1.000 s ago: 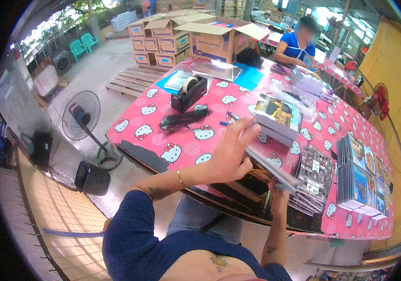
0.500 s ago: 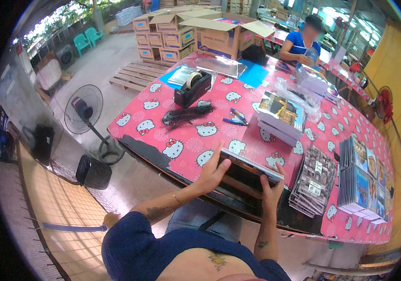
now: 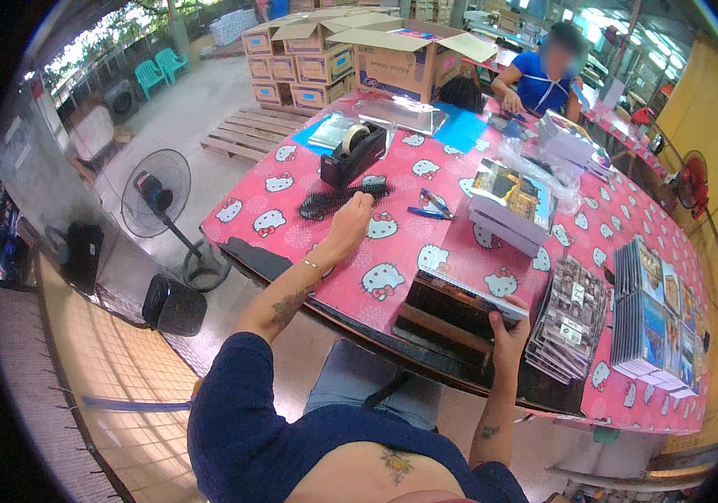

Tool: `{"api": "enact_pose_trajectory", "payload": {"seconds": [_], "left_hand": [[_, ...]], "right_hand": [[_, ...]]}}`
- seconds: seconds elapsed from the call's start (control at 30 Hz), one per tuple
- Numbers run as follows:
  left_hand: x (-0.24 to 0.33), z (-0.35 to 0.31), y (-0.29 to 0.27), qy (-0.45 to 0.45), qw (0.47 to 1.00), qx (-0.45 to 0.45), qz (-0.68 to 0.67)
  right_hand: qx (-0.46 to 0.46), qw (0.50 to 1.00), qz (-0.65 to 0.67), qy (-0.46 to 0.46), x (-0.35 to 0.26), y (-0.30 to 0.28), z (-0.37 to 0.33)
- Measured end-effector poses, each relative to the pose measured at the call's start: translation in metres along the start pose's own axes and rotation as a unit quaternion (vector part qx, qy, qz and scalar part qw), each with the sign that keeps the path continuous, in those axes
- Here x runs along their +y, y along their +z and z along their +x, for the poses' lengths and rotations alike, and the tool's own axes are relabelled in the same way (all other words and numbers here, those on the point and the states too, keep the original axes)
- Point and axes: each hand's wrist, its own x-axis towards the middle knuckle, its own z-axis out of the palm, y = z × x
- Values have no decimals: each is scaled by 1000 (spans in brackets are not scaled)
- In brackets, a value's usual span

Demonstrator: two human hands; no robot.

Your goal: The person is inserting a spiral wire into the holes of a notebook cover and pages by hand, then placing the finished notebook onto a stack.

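Observation:
My right hand [image 3: 508, 331] grips one end of a notebook [image 3: 463, 291], thumb on the near face. The notebook stands tilted on its long side at the table's front edge, its pale page edge turned up and its dark cover toward me. My left hand [image 3: 354, 225] reaches over the table with its fingers closed at the right end of a pile of black spiral binding coils [image 3: 325, 204]. A coil seems pinched at the fingertips, partly hidden by the hand. Blue-handled pliers [image 3: 431, 205] lie to the right of that hand.
Beyond the coils stands a black tape dispenser [image 3: 354, 159]. Stacked notebooks [image 3: 505, 210], grey-covered booklets [image 3: 567, 323] and colourful booklets [image 3: 650, 323] occupy the right side. A co-worker [image 3: 543, 80] sits at the far side, near an open carton [image 3: 396, 69]. A fan [image 3: 156, 193] stands left.
My left hand has let go of the notebook and moved forward to the coils, its fingers closing there. My right hand keeps hold of the notebook. The co-worker's arms have shifted.

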Motion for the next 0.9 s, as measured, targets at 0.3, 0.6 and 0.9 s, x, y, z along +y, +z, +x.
{"api": "enact_pose_trajectory", "payload": {"seconds": [0.3, 0.6, 0.9], "left_hand": [[147, -65, -51, -227, 841, -134, -473], [104, -23, -112, -125, 907, -28, -402], [143, -36, -104, -89, 945, -59, -308]], "right_hand": [[19, 1000, 2, 22, -8, 7, -4], [82, 907, -293, -291, -92, 42, 5], [-109, 894, -373, -222, -73, 106, 41]]}}
